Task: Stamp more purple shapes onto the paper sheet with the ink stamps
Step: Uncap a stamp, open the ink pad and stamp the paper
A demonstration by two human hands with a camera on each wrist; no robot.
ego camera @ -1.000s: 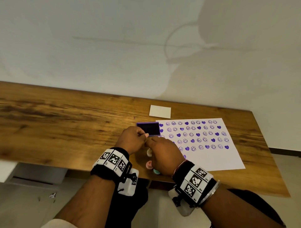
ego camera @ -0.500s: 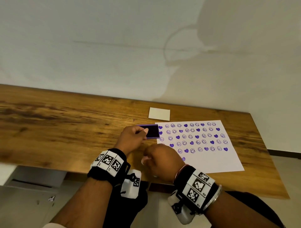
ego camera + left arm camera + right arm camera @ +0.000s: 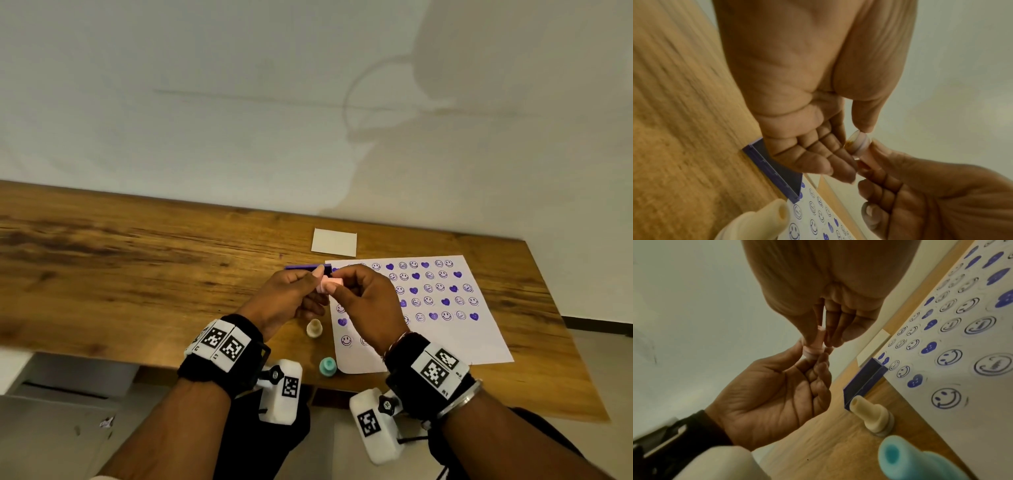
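Observation:
A small pink stamp (image 3: 330, 283) is held in the air between both hands, above the table's near side. My right hand (image 3: 339, 285) pinches its handle (image 3: 821, 335). My left hand (image 3: 317, 286) pinches its round base end (image 3: 858, 143) with thumb and fingertips. The white paper sheet (image 3: 445, 337) lies to the right, covered with rows of purple hearts and smiley faces. The purple ink pad (image 3: 305, 267) sits open at the sheet's top left corner, partly hidden behind my hands.
A cream stamp (image 3: 314, 328) stands upright left of the sheet. A teal stamp (image 3: 327, 366) stands near the front edge of the wooden table (image 3: 137, 274). A white card (image 3: 334, 242) lies behind the ink pad. A wall runs behind the table.
My right hand lifted the pink stamp from the table's front area. My left hand let go of the ink pad and took hold of the stamp's base.

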